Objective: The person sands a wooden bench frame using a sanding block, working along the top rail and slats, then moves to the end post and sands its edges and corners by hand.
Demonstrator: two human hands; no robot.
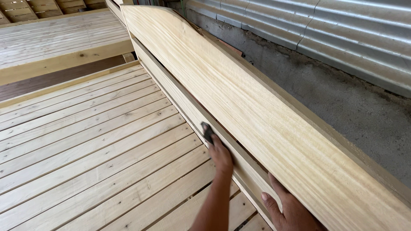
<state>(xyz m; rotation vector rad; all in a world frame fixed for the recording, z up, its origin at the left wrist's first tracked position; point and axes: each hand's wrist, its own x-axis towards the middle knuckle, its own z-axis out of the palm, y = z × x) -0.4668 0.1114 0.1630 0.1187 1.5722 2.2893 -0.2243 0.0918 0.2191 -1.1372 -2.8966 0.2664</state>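
1. While no container shows, two slatted bed bases lie in view: the near slatted bed base and a second slatted base beyond it.
2. One pale wooden headboard stands tilted along the bed's edge, beside a corrugated metal wall.
3. Left hand closes on one dark sanding pad, pressed against the headboard's lower rail.
4. Right hand, fingers curled, grips the headboard's lower edge.

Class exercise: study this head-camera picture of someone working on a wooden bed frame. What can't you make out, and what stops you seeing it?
- Dark sanding piece, head view: mostly covered by the left hand; its full shape is hidden.
- Right hand: fingers tucked behind the headboard panel, wrist cut off by the bottom edge.
- Headboard's back face: turned away, toward the corrugated metal wall.
- Under the slats: the gaps are too dark.
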